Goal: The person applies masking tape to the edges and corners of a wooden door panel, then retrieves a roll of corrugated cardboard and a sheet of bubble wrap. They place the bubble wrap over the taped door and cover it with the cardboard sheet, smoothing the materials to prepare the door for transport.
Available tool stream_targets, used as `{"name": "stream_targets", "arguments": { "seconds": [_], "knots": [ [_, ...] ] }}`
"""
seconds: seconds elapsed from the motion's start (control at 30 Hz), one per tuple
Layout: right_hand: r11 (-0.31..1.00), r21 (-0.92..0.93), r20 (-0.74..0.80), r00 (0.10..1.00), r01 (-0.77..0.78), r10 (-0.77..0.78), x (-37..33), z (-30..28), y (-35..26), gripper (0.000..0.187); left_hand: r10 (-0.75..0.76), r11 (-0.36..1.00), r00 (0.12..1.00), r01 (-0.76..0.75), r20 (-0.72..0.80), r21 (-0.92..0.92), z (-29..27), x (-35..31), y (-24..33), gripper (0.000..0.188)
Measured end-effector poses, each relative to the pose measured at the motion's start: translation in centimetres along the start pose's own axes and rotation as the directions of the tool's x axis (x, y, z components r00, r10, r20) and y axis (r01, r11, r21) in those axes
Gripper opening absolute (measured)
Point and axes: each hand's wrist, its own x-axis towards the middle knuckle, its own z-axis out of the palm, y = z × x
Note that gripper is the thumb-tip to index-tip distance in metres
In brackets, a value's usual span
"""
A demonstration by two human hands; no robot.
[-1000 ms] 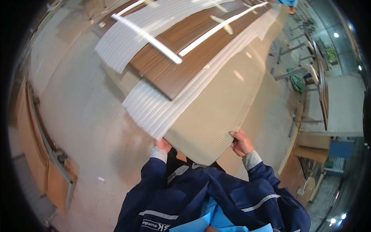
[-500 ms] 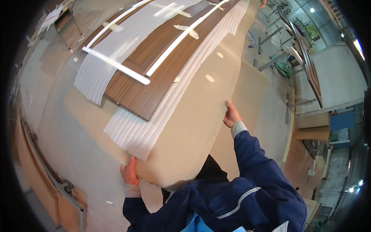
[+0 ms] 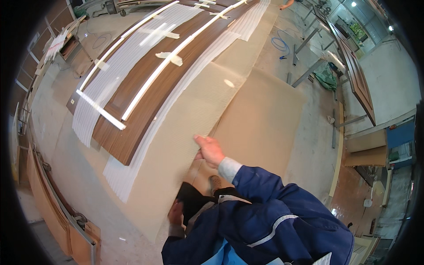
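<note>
A long brown wood-grain door panel (image 3: 121,137) lies on a white ribbed foam sheet (image 3: 118,179), with a tan corrugated cardboard sheet (image 3: 159,176) beneath. White edge strips (image 3: 145,86) and a piece of ribbed foam (image 3: 99,90) lie on the panel, fixed with tape. My right hand (image 3: 210,152) is closed on the cardboard's right edge, lifting it slightly. Lower down, my left hand (image 3: 176,214) is at the same edge near my body, its fingers partly hidden and in shadow; it appears to grip the cardboard.
Another flat cardboard sheet (image 3: 265,110) lies on the floor to the right. Another person's hand (image 3: 287,4) shows at the far end. Brown panels rest on metal stands (image 3: 309,73) at right; a blue hose (image 3: 279,44) lies nearby. Boards (image 3: 48,203) lean at lower left.
My right hand has moved left and nearer with the cardboard edge. The left hand has shifted from the near left corner to the right edge. The view has turned.
</note>
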Motion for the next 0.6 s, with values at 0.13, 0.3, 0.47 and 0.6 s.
{"name": "stream_targets", "arguments": {
  "seconds": [0.13, 0.3, 0.47, 0.6],
  "knots": [
    [0.999, -0.035, 0.093, 0.995, 0.022, -0.019, -0.4, 0.7, -1.6, 0.043, 0.401, 0.832, 0.891, -0.258, 0.211, -0.491, 15.5, 1.0, 9.1, 0.049],
    [0.960, -0.270, 0.502, 0.839, -0.077, 0.209, 2.4, -4.1, -2.8, 0.046, 0.392, 0.686, 0.910, -0.387, -0.135, -0.616, 18.9, -2.2, 16.6, 0.051],
    [0.808, -0.482, 0.679, 0.439, -0.337, 0.588, 16.2, -23.4, -9.7, 0.052, 0.109, 0.765, 0.913, -0.330, -0.393, -0.553, 18.9, -2.7, 15.5, 0.052],
    [0.828, 0.555, -0.141, 0.973, -0.076, 0.183, 26.7, -32.0, -18.7, 0.069, -0.030, 0.821, 0.882, -0.247, -0.471, -0.514, 18.5, -3.5, 14.9, 0.041]
  ]
}}
